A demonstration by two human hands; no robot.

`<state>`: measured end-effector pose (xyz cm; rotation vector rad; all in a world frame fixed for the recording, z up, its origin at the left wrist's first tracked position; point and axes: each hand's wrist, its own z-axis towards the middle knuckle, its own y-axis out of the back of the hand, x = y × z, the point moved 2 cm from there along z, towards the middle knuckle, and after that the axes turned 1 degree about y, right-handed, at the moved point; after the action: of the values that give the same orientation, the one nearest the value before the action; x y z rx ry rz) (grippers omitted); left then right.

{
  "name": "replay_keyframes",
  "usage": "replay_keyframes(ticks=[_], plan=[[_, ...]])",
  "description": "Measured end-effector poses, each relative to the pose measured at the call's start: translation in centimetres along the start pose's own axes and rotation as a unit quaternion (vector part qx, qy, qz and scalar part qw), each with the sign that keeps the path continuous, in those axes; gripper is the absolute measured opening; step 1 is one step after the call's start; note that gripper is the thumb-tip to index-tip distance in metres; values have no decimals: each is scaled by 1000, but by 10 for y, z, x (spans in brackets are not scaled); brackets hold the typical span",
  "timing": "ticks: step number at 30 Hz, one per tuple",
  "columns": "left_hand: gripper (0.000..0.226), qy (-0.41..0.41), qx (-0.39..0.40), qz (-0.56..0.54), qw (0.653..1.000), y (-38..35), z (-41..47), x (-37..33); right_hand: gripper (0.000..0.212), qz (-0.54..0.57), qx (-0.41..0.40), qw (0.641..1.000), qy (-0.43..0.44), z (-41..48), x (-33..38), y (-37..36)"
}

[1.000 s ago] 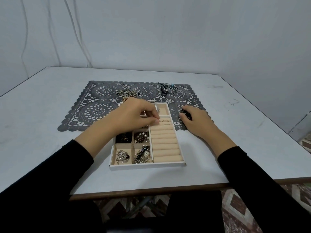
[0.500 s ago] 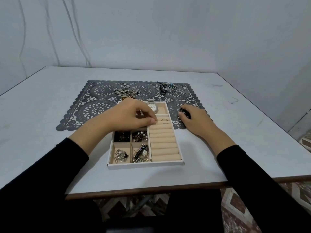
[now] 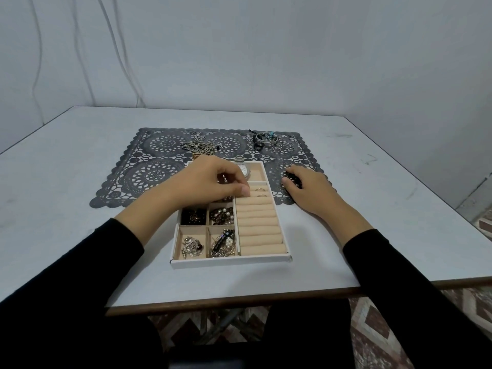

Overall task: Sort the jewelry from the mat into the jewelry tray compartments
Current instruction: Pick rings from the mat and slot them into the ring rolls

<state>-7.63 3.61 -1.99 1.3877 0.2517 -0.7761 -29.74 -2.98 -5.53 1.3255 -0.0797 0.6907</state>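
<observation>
Beige jewelry tray (image 3: 229, 263): we count four filled compartments (image 3: 191, 235).
Grey lace mat (image 3: 154, 177): chains (image 3: 198, 148), rings (image 3: 282, 149) remain, upper centre.
Left hand (image 3: 213, 182): curled; hold unclear.
Right hand (image 3: 311, 190): grips black beaded piece (image 3: 291, 179).

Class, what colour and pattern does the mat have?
The mat is dark grey, with lace-like cut-out round medallions; the head view shows it best.

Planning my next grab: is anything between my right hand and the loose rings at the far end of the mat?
Nothing visible. The right hand, gripping a dark piece beside the tray, has only bare mat between it and the loose rings; the bracelets sit to their left.
</observation>
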Motion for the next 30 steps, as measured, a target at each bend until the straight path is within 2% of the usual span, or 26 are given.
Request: replay_keyframes(ticks=[13,18,22,25,30], plan=[[10,11,-12,-11,1000,1,-1,0,33,10,7,1000,0,2,-2,-1],[10,18,-77,-41,996,16,-7,5,37,41,8,999,-6,5,-7,-2],[13,43,-159,-65,984,35,-9,28,34,49,-18,998,-27,13,-11,-2],[16,60,-214,-50,974,45,-5,49,33,58,-40,997,-30,24,-10,-2],[17,99,-253,-19,962,54,6,80,34,67,-51,996,-32,47,-11,-2]])
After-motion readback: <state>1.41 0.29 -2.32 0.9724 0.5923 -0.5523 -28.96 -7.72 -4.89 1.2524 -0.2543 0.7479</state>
